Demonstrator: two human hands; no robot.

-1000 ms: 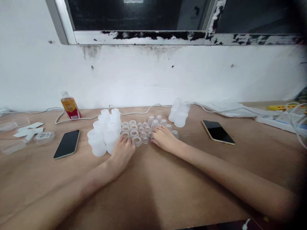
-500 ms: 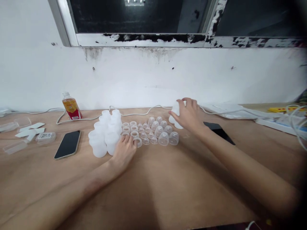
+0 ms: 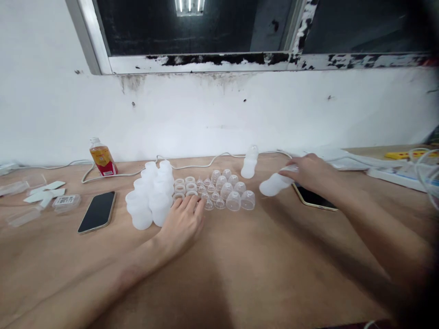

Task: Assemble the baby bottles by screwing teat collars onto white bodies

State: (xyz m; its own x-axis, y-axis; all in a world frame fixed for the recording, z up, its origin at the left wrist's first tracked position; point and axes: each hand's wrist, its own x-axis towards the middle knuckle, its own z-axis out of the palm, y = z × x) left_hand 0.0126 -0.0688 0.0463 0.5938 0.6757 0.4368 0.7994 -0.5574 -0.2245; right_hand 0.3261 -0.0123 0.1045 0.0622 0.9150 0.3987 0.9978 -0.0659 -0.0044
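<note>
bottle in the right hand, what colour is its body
The bottle's body is milky white; the head view shows it best.

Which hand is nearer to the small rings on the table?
Left. The left hand is at the front of the rings, partly hiding them. The right hand is farther off to the right, past the clear domes, holding a tilted white bottle.

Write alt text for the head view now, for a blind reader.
A person's right hand holds a tilted white bottle at a brown table; another bottle stands upright nearby. The left hand is at the front of rows of translucent rings, with white bottle bodies to its left and clear domed caps to its right.
</note>
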